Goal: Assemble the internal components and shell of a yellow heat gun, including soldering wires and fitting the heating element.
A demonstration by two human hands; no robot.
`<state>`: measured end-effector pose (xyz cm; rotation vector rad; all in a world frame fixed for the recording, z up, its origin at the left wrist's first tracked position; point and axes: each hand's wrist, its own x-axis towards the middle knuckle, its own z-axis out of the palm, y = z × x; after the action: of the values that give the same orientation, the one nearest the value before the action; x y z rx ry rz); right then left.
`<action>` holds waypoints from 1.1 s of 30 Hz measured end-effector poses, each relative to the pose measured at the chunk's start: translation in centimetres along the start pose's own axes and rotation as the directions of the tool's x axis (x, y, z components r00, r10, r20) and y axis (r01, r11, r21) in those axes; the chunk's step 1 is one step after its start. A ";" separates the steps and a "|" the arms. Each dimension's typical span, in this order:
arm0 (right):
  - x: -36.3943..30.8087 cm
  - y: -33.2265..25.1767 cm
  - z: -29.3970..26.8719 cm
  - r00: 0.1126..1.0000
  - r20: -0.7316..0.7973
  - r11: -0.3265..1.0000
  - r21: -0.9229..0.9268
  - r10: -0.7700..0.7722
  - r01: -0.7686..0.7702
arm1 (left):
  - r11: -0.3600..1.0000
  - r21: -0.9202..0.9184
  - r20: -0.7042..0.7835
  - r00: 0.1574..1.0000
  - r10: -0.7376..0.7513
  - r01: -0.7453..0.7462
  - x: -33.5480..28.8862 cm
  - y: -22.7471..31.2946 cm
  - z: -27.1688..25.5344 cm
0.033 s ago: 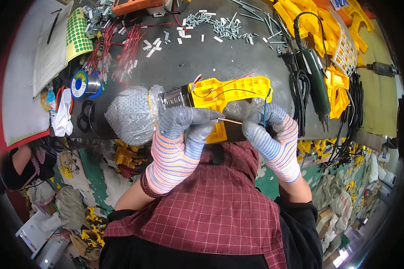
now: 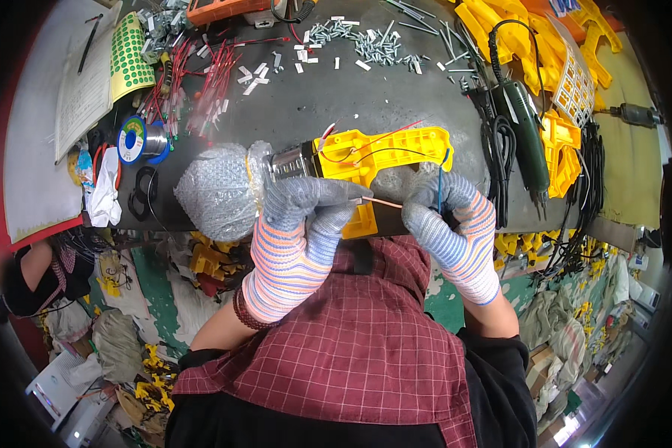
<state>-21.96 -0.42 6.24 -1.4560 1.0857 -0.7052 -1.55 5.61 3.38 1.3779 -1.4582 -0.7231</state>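
My left hand (image 2: 299,228), in a striped glove, is closed with thumb and forefinger on one end of a thin pinkish wire (image 2: 384,201). The other end goes between the pinched fingers of my gloved right hand (image 2: 455,231). A blue wire (image 2: 440,191) runs down to the right hand from the tip of a yellow plastic tool housing (image 2: 403,147). This half-shell lies just beyond both hands, with red and black wires along it. Joined to its left end is a dark metal cylinder (image 2: 293,163), whose far side is wrapped in bubble wrap (image 2: 218,190).
Screws (image 2: 384,48) and red-wired parts (image 2: 216,82) are scattered at the back. A solder spool (image 2: 133,140) stands left, near a green-dotted sticker sheet (image 2: 131,60). On the right lie a dark green power tool (image 2: 526,138), coiled black cables (image 2: 500,142) and yellow housings (image 2: 560,153).
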 end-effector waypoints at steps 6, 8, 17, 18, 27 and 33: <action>-0.1 0.1 -0.2 0.999 0.009 0.993 -0.112 -0.043 0.044 | 0.985 -0.113 -0.015 0.991 -0.131 0.129 0.1 0.7 0.3; -0.1 -0.3 -0.3 1.000 -0.022 0.998 -0.059 0.007 -0.008 | 0.915 -0.209 0.046 0.938 -0.343 0.344 0.0 1.2 -0.1; -0.3 0.6 -0.2 0.999 0.010 0.995 -0.089 -0.047 0.048 | 0.408 -0.734 0.342 0.814 -0.469 0.543 -0.1 0.4 -0.1; -0.4 0.6 -0.2 0.999 0.010 0.995 -0.087 -0.047 0.048 | 0.381 -0.755 0.358 0.822 -0.444 0.534 -0.1 0.3 -0.1; -0.1 0.7 -0.5 0.998 0.034 0.996 -0.067 -0.054 0.056 | 0.581 -0.677 0.248 0.883 -0.399 0.453 -0.5 0.0 -0.4; -0.1 -0.1 -0.9 0.998 0.045 0.998 -0.054 0.041 -0.039 | 0.976 -0.203 0.100 0.993 -0.057 0.077 0.3 0.0 -0.7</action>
<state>-22.72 -0.73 6.56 -1.4848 1.1021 -0.6156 -0.89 5.50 3.71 1.2518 -1.3710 -0.9662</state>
